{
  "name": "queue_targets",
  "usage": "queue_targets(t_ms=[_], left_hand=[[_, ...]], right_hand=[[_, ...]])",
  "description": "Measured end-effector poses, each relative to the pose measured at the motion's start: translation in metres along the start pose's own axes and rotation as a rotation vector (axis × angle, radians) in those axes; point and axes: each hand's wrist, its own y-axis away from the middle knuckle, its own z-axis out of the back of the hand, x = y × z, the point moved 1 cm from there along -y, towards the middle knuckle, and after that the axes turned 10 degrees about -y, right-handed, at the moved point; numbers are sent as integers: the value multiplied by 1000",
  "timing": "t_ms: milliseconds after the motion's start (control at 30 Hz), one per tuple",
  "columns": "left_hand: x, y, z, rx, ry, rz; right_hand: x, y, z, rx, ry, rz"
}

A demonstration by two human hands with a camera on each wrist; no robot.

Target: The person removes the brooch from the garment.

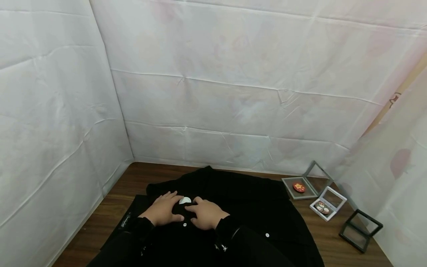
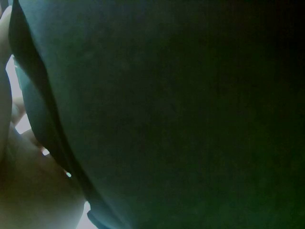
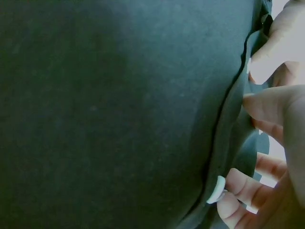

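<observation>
A black button-up shirt (image 1: 247,200) lies spread out in front of me, with white buttons down its front and a white rounded patch (image 1: 185,200) at the neck. My left hand (image 1: 162,209) is on the left of that neck, its thumb and fingers at the cloth. From the other side my right hand (image 1: 207,214) meets it, pinching the shirt's edge. Between the two hands, just below, sits a white button (image 1: 185,224). In the right wrist view fingertips (image 3: 238,186) touch a white button (image 3: 217,190) at the edge. Dark cloth fills most of the left wrist view.
On the wooden table (image 1: 337,244), right of the shirt, stand a grey frame case (image 1: 315,194) with a red round piece (image 1: 298,187), a white case (image 1: 328,217) with a round patterned piece, and a black hinged frame (image 1: 355,237). White sheets (image 1: 233,96) hang around.
</observation>
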Motion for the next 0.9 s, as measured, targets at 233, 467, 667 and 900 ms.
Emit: queue_targets(t_ms=[233,467,667,900], left_hand=[[2,-13,4,-120,11,64],[-9,-28,10,-159,80,69],[-13,-36,7,-129,187,100],[-9,-39,-2,-134,198,124]], right_hand=[[0,2,-3,33,31,-11],[4,4,1,40,51,3],[2,4,-2,36,47,13],[-4,1,-9,32,52,17]])
